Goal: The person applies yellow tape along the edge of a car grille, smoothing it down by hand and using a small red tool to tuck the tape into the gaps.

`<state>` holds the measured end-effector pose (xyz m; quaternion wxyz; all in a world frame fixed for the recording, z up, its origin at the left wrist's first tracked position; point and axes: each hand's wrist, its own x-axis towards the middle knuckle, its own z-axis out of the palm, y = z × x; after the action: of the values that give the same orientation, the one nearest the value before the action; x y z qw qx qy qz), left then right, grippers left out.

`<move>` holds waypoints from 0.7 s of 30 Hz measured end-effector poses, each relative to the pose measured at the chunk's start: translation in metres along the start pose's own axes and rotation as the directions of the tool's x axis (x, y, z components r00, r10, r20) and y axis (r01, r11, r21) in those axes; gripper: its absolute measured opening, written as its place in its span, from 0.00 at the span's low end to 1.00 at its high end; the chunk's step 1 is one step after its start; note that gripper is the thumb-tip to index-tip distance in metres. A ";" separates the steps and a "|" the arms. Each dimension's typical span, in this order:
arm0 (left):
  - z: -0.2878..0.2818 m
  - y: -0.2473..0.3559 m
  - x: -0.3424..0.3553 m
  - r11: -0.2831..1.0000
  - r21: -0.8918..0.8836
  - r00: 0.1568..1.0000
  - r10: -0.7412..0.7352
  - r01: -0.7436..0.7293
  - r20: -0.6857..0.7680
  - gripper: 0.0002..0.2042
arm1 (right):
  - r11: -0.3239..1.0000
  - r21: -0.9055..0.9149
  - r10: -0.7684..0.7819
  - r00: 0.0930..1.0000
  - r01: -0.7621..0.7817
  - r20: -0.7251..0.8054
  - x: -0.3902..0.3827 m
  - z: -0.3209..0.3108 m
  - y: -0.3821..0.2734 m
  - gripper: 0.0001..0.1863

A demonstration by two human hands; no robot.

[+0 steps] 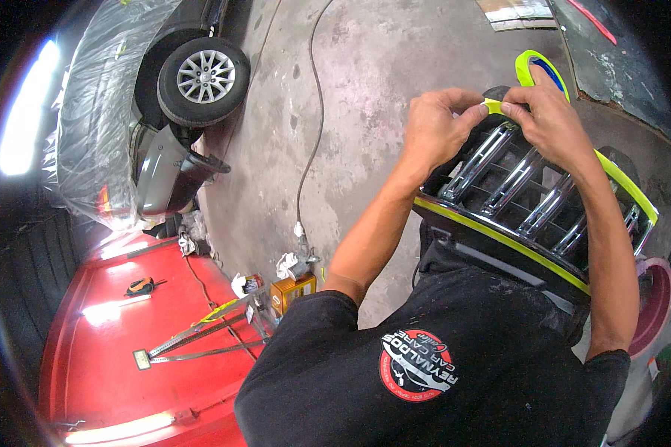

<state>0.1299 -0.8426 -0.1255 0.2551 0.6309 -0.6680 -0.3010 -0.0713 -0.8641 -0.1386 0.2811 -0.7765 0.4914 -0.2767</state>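
Observation:
A dark car grille [522, 171] with chrome bars [477, 167] lies in front of me, strips of fluorescent yellow tape [499, 231] along its edges. My left hand [443, 123] pinches a short piece of yellow tape [493, 106] at the grille's far-left corner. My right hand [548, 123] is closed on the same tape just to the right, thumb close to my left thumb. A yellow tape roll [529, 61] with a blue core sits at the fingers of my right hand; part of it is hidden behind them.
At left stand a plastic-covered car [101, 97] with a wheel [201, 78], and a red body panel [134, 328] with straps and tools. A cable [317, 119] crosses the concrete floor to an orange box [291, 294]. A maroon bucket [652, 298] is at right.

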 end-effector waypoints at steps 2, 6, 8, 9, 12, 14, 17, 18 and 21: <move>0.001 0.003 0.001 1.000 0.009 1.000 -0.020 0.019 0.019 0.15 | 1.000 -0.006 -0.005 1.000 0.005 -0.007 -0.001 0.001 0.001 0.11; 0.004 0.008 0.001 0.995 0.054 0.996 -0.084 0.083 0.024 0.13 | 0.995 -0.099 -0.027 0.995 0.017 -0.098 -0.003 0.010 0.004 0.14; 0.004 0.012 -0.002 0.995 0.078 0.998 -0.060 0.061 -0.014 0.13 | 0.988 -0.154 -0.002 0.993 -0.017 -0.122 -0.002 0.010 -0.001 0.16; 0.005 0.015 -0.005 0.996 0.078 0.998 -0.033 0.036 -0.047 0.14 | 0.985 -0.166 0.031 0.993 -0.050 -0.115 0.000 0.007 -0.006 0.16; 0.008 0.015 -0.007 0.999 0.035 0.997 -0.007 0.010 -0.083 0.15 | 0.970 -0.231 0.030 0.983 -0.071 -0.180 0.002 0.007 -0.005 0.19; 0.008 0.011 -0.007 0.998 -0.031 0.997 -0.048 0.046 -0.065 0.16 | 0.961 -0.260 0.026 0.963 -0.098 -0.267 0.002 0.007 0.008 0.20; -0.007 0.000 -0.011 0.992 -0.058 0.994 -0.113 0.113 -0.004 0.20 | 0.964 -0.213 0.103 0.960 -0.161 -0.261 0.006 -0.004 0.041 0.22; -0.005 0.000 -0.011 0.994 -0.055 0.995 -0.098 0.099 0.018 0.20 | 0.978 -0.189 0.039 0.967 -0.088 -0.250 0.005 0.000 0.042 0.22; -0.003 -0.004 -0.010 0.989 -0.129 0.994 -0.055 0.068 0.098 0.19 | 0.995 -0.071 -0.084 0.983 0.073 -0.165 0.002 0.010 0.026 0.20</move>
<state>0.1353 -0.8333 -0.1255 0.2553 0.6181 -0.6381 -0.3816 -0.0795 -0.8735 -0.1640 0.2025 -0.7779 0.4908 -0.3361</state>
